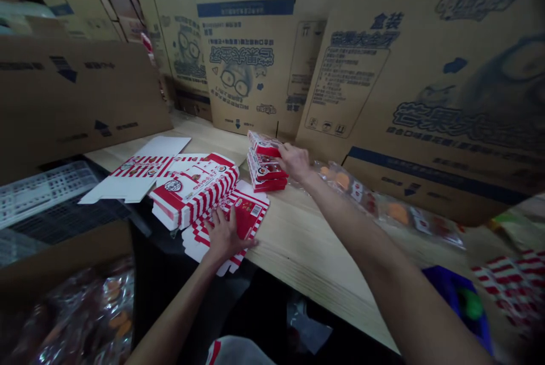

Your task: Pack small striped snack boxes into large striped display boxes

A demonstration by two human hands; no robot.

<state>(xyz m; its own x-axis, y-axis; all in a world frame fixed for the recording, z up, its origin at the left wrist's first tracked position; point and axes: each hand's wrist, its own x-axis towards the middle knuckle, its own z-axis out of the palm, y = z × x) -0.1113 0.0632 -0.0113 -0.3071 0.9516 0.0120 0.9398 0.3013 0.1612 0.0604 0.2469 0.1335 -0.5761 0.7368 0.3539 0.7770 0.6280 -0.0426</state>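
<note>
By the small-box stack [264,173], its top box [264,142] is grasped at the right end by the right hand [297,162]. Left of the stack and nearer, flat cartons [247,214] are covered by the spread, ungrasping left hand [225,234]. The carton pile [198,186], lying left of the stack, is pointed slantwise toward it, with the left hand nearer.

cartons [200,180]: smooth card | table [306,246]: wood | boxes [255,30]: matt cardboard | pouches [398,212]: glossy plastic
</note>
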